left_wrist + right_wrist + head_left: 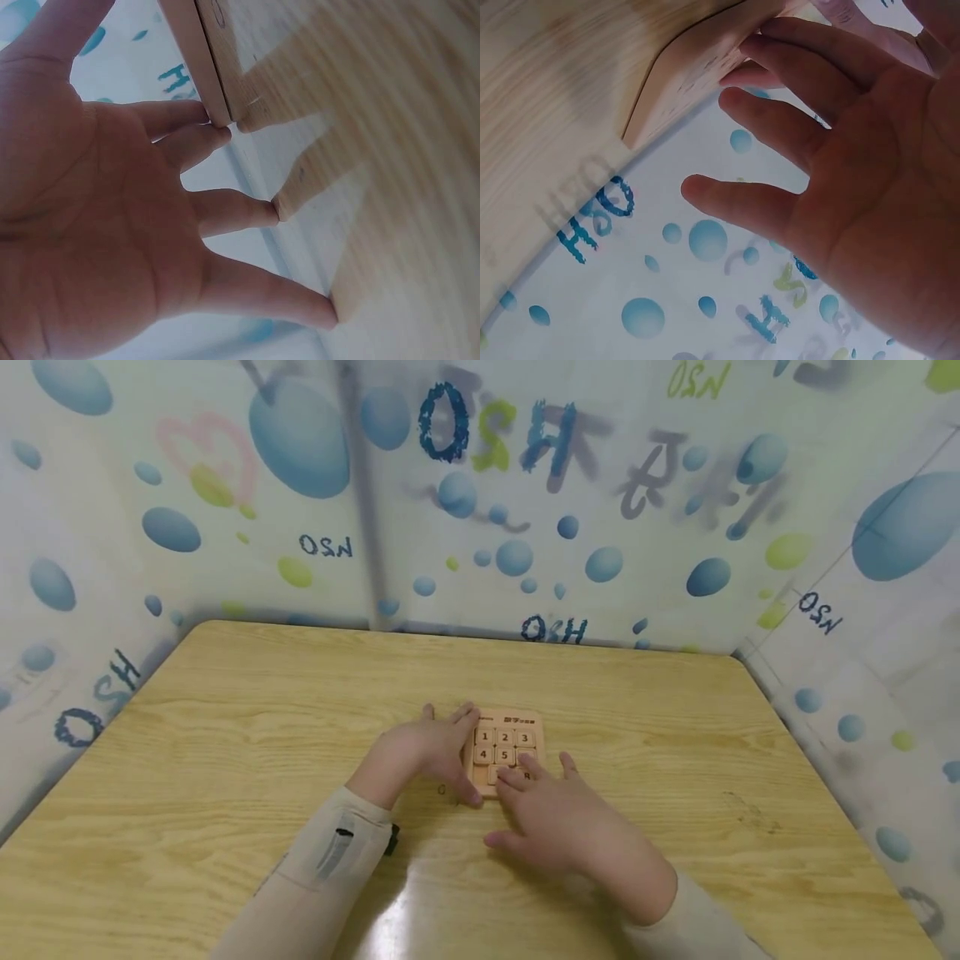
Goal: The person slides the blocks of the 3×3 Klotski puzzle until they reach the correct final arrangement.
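A wooden number sliding puzzle (542,727) lies flat on the table. Its top row of tiles reads 1, 2, 3, and 4 and 5 show below. An 8 can be read in the bottom row, whose left slot is bare. Along the puzzle's left side rests my left hand (431,747), thumb by the near corner and fingertips by the far one. The left wrist view shows its fingers (240,208) straight and spread, two touching the frame's corner. My right hand (558,818) reaches over the lower right tiles, fingers extended, partly covering them.
The wooden table (300,693) stretches wide around the puzzle. Behind it stands a wall (480,560) with blue and green bubble prints and lettering, and similar walls flank both sides. Light-coloured sleeves (307,860) cover both forearms.
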Action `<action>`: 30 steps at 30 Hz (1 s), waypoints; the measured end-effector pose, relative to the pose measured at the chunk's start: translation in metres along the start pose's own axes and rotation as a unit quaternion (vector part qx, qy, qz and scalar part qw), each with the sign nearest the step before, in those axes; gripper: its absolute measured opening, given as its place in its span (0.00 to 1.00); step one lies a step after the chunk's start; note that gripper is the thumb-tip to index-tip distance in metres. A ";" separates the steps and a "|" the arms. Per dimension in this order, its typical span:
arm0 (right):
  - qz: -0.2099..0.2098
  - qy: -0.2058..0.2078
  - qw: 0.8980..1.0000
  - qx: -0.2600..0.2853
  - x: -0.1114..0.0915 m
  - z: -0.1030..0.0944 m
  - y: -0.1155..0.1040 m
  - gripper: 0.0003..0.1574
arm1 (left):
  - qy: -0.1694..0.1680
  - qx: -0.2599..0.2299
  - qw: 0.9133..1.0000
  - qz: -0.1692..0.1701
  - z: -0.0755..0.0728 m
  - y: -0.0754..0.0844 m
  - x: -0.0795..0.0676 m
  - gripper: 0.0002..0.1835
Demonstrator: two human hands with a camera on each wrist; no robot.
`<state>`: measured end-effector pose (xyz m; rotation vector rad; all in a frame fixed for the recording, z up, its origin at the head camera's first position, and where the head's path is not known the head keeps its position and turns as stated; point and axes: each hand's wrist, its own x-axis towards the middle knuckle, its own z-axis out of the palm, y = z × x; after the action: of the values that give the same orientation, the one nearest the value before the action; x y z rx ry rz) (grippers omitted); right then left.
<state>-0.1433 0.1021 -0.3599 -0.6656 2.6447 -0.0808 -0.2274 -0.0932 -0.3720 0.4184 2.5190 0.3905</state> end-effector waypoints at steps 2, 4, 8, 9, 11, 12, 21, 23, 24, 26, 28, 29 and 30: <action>-0.013 0.005 1.000 -0.001 0.004 0.000 -0.003 0.48 | 0.001 0.000 1.000 -0.001 0.000 -0.001 0.000 0.73; -0.030 0.010 0.999 0.000 0.007 0.001 -0.006 0.48 | 0.004 0.002 1.000 -0.002 -0.001 -0.002 -0.001 0.73; -0.037 0.001 0.999 0.011 0.009 -0.002 -0.006 0.48 | 0.004 0.001 1.000 -0.004 0.000 -0.003 -0.001 0.73; -0.029 -0.005 0.999 0.015 0.007 -0.003 -0.004 0.48 | 0.004 0.000 1.000 -0.004 0.001 -0.003 -0.001 0.73; -0.009 -0.015 1.000 0.021 0.003 -0.007 0.000 0.47 | 0.005 -0.003 1.000 -0.003 0.002 -0.002 -0.001 0.73; -0.001 -0.018 1.000 0.023 0.001 -0.009 0.002 0.48 | 0.006 -0.004 1.000 -0.003 0.002 -0.001 -0.001 0.73; 0.006 -0.009 1.000 0.012 0.009 -0.008 0.010 0.47 | 0.008 0.010 1.000 -0.002 -0.001 0.001 -0.001 0.73; 0.007 -0.002 1.000 0.001 0.013 -0.006 0.010 0.47 | 0.007 0.010 1.000 0.000 -0.001 0.001 -0.002 0.73; 0.007 0.001 1.000 -0.003 0.014 -0.005 0.009 0.46 | 0.006 0.009 1.000 0.001 -0.001 0.001 -0.002 0.73; 0.006 0.003 1.000 -0.008 0.014 -0.004 0.009 0.45 | 0.004 0.009 1.000 0.002 -0.002 0.001 -0.002 0.73; 0.007 -0.005 1.000 -0.004 0.011 -0.006 0.007 0.45 | 0.003 0.007 1.000 -0.002 -0.001 0.001 -0.001 0.73; 0.006 -0.012 1.000 0.003 0.008 -0.007 0.006 0.45 | 0.002 0.007 1.000 -0.003 -0.001 0.001 -0.001 0.73; 0.006 -0.022 1.000 0.012 0.005 -0.009 0.005 0.45 | 0.002 0.006 1.000 -0.004 -0.001 0.001 0.000 0.73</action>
<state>-0.1534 0.1041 -0.3548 -0.6367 2.6009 -0.0927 -0.2273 -0.0924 -0.3708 0.4129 2.5268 0.3736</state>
